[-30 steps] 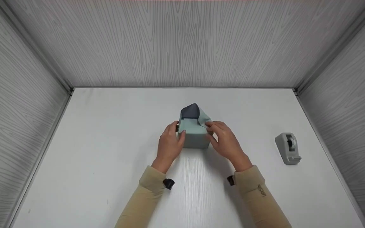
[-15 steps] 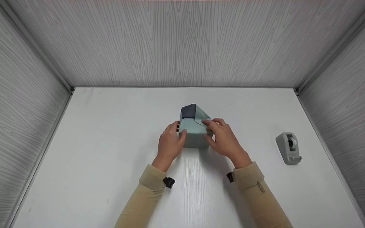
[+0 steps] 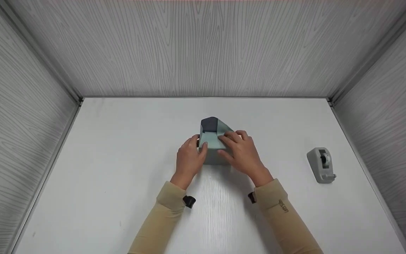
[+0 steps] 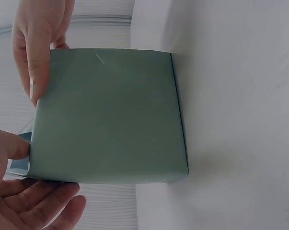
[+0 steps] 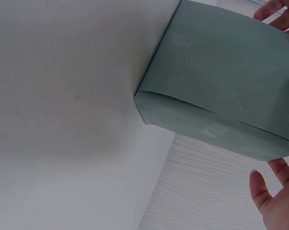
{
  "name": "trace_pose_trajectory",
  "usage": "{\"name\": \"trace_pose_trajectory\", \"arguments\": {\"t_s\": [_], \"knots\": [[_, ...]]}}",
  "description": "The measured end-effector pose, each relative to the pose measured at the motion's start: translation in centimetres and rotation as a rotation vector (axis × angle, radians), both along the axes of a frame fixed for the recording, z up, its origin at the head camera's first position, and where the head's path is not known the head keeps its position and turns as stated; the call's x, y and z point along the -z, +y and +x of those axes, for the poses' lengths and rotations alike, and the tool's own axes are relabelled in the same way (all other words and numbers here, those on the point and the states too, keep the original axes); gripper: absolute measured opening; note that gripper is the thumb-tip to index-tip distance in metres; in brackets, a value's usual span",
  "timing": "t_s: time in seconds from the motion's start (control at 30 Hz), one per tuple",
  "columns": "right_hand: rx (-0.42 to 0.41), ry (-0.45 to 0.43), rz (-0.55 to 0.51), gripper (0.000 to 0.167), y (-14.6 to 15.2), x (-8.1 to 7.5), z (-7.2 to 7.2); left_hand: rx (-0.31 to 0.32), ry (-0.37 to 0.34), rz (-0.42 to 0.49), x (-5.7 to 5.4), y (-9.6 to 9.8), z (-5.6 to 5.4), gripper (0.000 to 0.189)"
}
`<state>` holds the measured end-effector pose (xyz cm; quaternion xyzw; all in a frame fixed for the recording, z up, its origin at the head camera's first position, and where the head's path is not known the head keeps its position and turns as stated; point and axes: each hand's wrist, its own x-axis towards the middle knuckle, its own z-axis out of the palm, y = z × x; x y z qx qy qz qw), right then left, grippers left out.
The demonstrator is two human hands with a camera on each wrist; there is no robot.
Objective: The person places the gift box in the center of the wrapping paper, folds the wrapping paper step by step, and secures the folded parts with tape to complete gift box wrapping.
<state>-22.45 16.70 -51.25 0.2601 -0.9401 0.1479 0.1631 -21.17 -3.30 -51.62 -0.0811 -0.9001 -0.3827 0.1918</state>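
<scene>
A green paper-wrapped box stands at the middle of the white table. Its wrapping rises at the back in a folded flap with a dark inner side. My left hand grips the box's left side, thumb on the near top edge and fingers along the side wall. Over the top right, my right hand presses the folded paper with its fingers, the thumb beside the near top edge. In the left wrist view the near face is smooth; the right wrist view shows a paper seam and clear tape.
A grey tape dispenser stands on the right side of the white table. Wood-grained panels enclose the table at the back and both sides.
My right hand has moved left over the box top, and the right fold of paper has gone from loosely lifted to lying flatter under its fingers. My left hand stays in place.
</scene>
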Motion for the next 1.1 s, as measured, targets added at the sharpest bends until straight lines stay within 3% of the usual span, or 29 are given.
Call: {"name": "trace_pose_trajectory", "arguments": {"t_s": [0.3,0.6,0.8,0.93,1.0,1.1], "knots": [[0.011,-0.015,0.017,0.053,-0.2,0.0,0.0,-0.082,-0.011,-0.035,-0.3,0.1,-0.8,0.025],[-0.019,-0.163,-0.383,0.014,1.2,-1.7,-0.6,-0.089,-0.03,-0.02,-0.6,0.2,-1.0,0.023],[-0.027,-0.22,-0.423,0.012,1.6,-2.5,-1.8,-0.094,-0.074,-0.025,-0.8,0.3,-1.0,0.026],[0.012,-0.26,-0.445,0.008,1.6,-2.8,-2.6,-0.092,-0.086,-0.026,-1.0,0.3,-0.9,0.027],[0.048,-0.297,-0.463,0.01,1.5,-2.9,-3.0,-0.092,-0.087,-0.028,-1.0,0.3,-0.9,0.027],[0.101,-0.382,-0.497,0.029,1.4,-3.1,-3.7,-0.092,-0.087,-0.031,-1.0,0.3,-0.9,0.027]]}}
